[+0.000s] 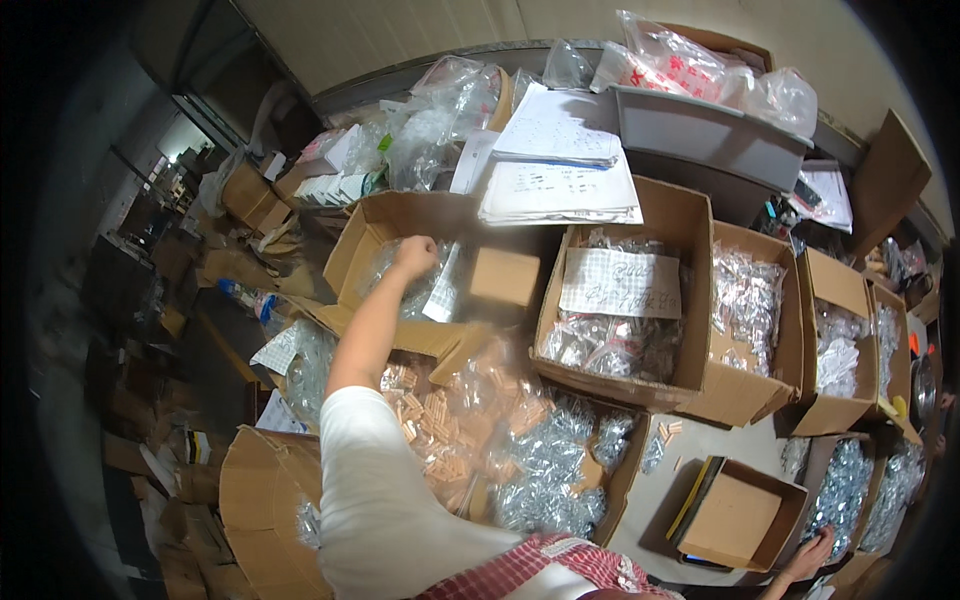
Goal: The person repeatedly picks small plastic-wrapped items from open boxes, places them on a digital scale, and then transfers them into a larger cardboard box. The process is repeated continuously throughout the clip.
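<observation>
- Two bare hands work far apart: the left hand [418, 257] at the far left, over an open carton [352, 243], and the right hand [815, 550] at the near right, beside a box of small silvery parts [840, 488].
- The left fingers curl inward, fist-like, above clear plastic bags [388, 262] and a printed sheet [443, 296]; I cannot tell whether anything is pinched there.
- The right fingers reach to the near edge of the silvery parts; whether they have closed on any, I cannot tell.
- The cartons stand open and close together, probably so that either arm can dip in without lifting a lid.
- A handwritten sheet [620, 283] lies across the bags in the big middle carton [690, 260], likely as a label.
- A shallow box [735, 510] sits on the grey tabletop [640, 520], just left of the right hand, perhaps to keep it within easy reach.
- The plastic bags inside the left carton look thin, crumpled and see-through, with glare hiding their contents.
- The silvery parts at the near right look small, shiny and loosely heaped; wooden dowels [440, 430], pale tan and short, lie in the near left, below the left forearm.
</observation>
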A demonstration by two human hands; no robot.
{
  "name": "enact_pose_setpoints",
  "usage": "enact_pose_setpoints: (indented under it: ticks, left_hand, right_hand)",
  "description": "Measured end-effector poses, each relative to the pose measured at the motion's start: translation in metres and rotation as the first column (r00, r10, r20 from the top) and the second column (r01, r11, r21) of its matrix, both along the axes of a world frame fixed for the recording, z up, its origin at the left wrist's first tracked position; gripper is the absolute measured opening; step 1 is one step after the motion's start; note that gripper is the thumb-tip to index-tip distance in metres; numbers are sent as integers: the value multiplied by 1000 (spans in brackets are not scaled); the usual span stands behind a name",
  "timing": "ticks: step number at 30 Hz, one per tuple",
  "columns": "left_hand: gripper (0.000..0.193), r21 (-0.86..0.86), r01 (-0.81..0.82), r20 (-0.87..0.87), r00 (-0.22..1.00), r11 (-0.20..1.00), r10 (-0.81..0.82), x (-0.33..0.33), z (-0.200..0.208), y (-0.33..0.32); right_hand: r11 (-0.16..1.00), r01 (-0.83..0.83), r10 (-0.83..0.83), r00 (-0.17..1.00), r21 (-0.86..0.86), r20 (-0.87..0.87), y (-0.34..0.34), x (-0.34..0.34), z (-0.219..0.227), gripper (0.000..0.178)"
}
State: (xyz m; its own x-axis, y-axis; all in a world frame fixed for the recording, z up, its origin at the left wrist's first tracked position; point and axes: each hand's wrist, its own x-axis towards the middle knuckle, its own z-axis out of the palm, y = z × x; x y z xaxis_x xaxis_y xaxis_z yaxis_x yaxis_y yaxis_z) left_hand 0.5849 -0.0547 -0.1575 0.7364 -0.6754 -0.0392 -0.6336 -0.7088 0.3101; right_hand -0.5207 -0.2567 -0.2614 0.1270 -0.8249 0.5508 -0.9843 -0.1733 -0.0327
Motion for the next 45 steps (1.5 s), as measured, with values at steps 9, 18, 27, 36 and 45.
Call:
enact_pose_setpoints:
  ticks: [9,18,27,36,45]
  left_hand:
    - [17,-414,-172,-36,984,894,172,-14,120,48]
    - [20,-559,-61,102,985,827,142,-64,204,55]
    - [10,-759,-317,-515,827,569,-227,-107,208,29]
    - [16,-806,-289,-591,362,516,-721,-208,213,-54]
    - [34,-316,314,-664,600,895,-445,-320,153,-193]
  right_hand:
    - [999,-37,37,993,-5,116,8,21,10,26]
    - [992,-98,110,978,-74,175,13,36,17,23]
    - [981,-162,184,954,-111,235,16,42,22,20]
    - [987,-86,112,973,-133,201,19,55,31,18]
    - [991,-60,85,973,-118,214,25,68,44,16]
